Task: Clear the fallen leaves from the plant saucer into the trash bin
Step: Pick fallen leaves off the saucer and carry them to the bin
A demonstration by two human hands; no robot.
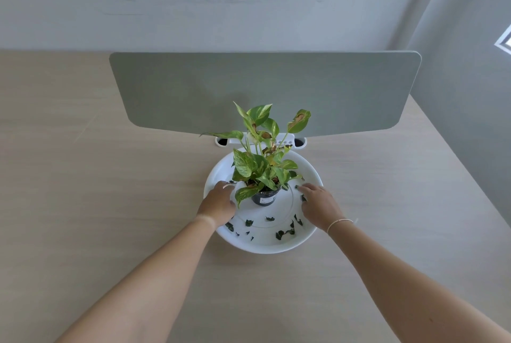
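A round white saucer (265,246) sits on the wooden table. In its middle stands a small black pot (264,198) with a green leafy plant (260,160). Several dark fallen leaves (284,233) lie scattered on the saucer's near half. My left hand (218,203) rests inside the saucer to the left of the pot, fingers spread near a leaf at the rim. On the pot's right, my right hand (318,204) lies with fingers apart, touching small leaves beside it. No trash bin is in view.
A grey divider panel (265,91) stands upright behind the plant, with a white cable tray (221,141) at its foot. The light wooden table (96,190) extends left, right and toward me. A grey wall rises at the right.
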